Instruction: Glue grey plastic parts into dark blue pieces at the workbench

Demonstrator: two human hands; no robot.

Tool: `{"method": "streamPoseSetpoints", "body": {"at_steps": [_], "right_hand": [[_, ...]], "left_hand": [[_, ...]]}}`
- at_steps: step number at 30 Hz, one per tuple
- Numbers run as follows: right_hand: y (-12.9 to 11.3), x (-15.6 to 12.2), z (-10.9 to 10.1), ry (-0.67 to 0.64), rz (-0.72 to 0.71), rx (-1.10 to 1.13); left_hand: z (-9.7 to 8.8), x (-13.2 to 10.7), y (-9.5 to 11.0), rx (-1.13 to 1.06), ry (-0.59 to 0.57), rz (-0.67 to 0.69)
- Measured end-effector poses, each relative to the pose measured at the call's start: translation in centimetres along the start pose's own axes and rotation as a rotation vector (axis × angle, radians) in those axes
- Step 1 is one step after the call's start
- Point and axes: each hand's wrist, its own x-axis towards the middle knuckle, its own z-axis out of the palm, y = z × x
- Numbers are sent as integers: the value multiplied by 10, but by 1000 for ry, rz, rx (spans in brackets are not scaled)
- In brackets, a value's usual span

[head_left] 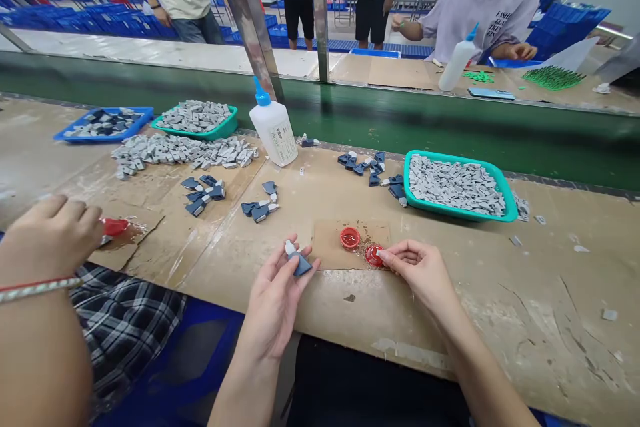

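Note:
My left hand (280, 287) is closed on a dark blue-grey plastic piece (302, 264) with a light grey tip, held above the table's front edge. In my right hand (417, 270) a small light grey piece (379, 253) is pinched between thumb and fingertips, at the rim of a red cap (373, 255). Beside that cap stands another red cap (350, 237) with wet-looking liquid in it. Both caps rest on a cardboard piece (327, 247) spotted with residue. How far the small piece dips into the cap is hard to see.
A teal basket (510, 212) of small grey parts stands right, near dark assembled pieces (360, 165). Behind is a white bottle (275, 133) with a blue nozzle. Left are grey parts (185, 150) and a co-worker's hand (50, 237). A metal post (250, 20) rises at the back.

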Motion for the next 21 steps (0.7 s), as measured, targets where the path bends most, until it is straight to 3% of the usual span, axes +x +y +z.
{"method": "streamPoseSetpoints", "body": {"at_steps": [11,18,21], "right_hand": [[4,0,1,10,12,49],[0,-3,-11,-94,134,362],[-11,-10,-18,-201,238,561]], "left_hand": [[7,-5,-14,-74,-127,102],[14,-9,-32,-47,-153,65],[20,-12,-39,-18,-206,35]]}}
